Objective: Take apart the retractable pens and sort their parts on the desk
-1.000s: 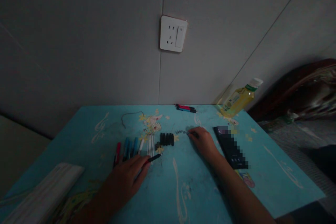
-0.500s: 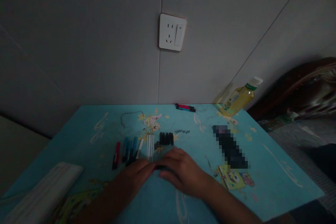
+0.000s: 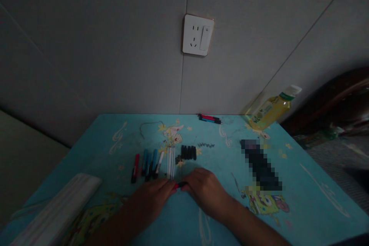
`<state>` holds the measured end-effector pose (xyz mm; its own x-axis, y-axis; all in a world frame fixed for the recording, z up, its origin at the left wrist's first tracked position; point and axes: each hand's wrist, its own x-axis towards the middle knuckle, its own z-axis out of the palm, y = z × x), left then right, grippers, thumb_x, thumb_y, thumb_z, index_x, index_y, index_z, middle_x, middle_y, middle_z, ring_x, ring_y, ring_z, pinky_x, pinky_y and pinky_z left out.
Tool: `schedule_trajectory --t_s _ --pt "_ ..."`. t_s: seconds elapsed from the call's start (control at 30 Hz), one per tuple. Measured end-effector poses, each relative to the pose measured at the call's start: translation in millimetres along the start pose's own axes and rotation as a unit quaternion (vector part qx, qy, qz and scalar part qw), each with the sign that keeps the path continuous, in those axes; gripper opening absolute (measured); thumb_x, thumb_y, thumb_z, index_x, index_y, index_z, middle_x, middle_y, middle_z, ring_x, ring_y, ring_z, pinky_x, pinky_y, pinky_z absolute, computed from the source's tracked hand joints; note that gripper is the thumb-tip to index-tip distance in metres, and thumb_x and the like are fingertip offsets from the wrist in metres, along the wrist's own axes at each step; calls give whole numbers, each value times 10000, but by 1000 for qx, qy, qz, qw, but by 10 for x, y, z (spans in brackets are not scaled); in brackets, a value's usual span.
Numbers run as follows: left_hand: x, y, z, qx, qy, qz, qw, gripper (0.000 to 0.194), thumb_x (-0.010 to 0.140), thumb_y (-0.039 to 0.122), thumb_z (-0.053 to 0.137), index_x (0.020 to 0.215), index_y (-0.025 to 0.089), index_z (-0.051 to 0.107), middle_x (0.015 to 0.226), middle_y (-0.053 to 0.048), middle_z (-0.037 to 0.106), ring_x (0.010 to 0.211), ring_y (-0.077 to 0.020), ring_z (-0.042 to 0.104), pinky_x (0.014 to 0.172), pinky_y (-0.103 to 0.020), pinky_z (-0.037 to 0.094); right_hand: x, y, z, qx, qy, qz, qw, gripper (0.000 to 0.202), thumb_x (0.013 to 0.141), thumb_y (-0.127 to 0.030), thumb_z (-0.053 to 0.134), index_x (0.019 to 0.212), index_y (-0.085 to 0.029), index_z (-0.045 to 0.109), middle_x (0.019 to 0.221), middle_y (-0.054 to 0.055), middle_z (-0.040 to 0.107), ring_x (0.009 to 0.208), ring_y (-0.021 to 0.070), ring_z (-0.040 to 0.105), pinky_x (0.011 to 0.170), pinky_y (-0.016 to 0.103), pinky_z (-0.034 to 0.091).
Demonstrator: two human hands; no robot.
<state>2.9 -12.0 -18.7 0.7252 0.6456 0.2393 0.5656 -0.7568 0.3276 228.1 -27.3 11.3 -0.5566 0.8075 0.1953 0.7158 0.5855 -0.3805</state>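
A red and black pen (image 3: 180, 185) spans the gap between my two hands. My left hand (image 3: 157, 192) is closed around its red end. My right hand (image 3: 201, 186) grips the black end, with the fingertips partly hidden. Just beyond my hands lie several thin white refills (image 3: 171, 161), side by side. To their left are a red pen barrel (image 3: 135, 167), blue pen barrels (image 3: 148, 163) and a white pen barrel (image 3: 159, 163), each with black at the near end. A row of short black pen parts (image 3: 188, 152) sits right of the refills, with tiny dark pieces (image 3: 178, 158) beside it.
Small springs (image 3: 206, 145) lie behind the black parts. Assembled pens (image 3: 210, 118) rest by the wall. A bottle of yellow drink (image 3: 269, 111) stands at the back right, near a blurred dark object (image 3: 261, 165). A white power strip (image 3: 57, 211) lies at the left.
My hands have drawn slightly apart, uncovering the red and black pen between them. The whole view has shifted, so everything appears a little farther right.
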Motion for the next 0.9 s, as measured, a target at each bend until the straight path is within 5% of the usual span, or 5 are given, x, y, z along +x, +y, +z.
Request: schedule_trajectory --t_s 0.17,0.4,0.57,0.73,0.9 --pt "-28 -19 -9 26 -7 6 1000 189 994 159 432 1072 203 599 876 -21 641 778 -153 632 676 -272 508 -15 4 -76 57 4 16 998 272 967 -395 545 1137 -196 620 973 52 688 918 211 625 864 338 486" --pt "-23 19 -89 36 -25 12 999 183 993 170 448 1120 191 577 882 -21 618 777 -160 621 690 -295 510 -36 -28 -112 116 -19 52 992 303 929 -376 613 1169 -195 571 1080 67 669 1013 207 623 897 319 491" --pt "-23 46 -83 40 -50 7 998 120 973 164 491 1023 210 591 874 -5 610 782 -163 612 692 -298 505 -73 -58 -53 136 -63 106 983 182 996 -334 481 955 -218 615 847 13 689 784 174 661 746 280 508" --pt "6 57 -132 43 -59 0 997 114 954 154 525 1027 203 597 878 -3 613 795 -171 617 703 -300 519 -54 -73 -90 200 -51 117 971 182 961 -321 550 1119 -242 592 984 17 704 892 182 671 806 290 506" --pt "24 87 -219 44 -54 11 998 346 962 127 498 1294 224 501 967 -17 630 846 -169 629 748 -295 531 -42 -67 -81 237 -22 120 964 144 948 -304 577 1065 -232 619 998 20 695 936 178 658 851 294 497"
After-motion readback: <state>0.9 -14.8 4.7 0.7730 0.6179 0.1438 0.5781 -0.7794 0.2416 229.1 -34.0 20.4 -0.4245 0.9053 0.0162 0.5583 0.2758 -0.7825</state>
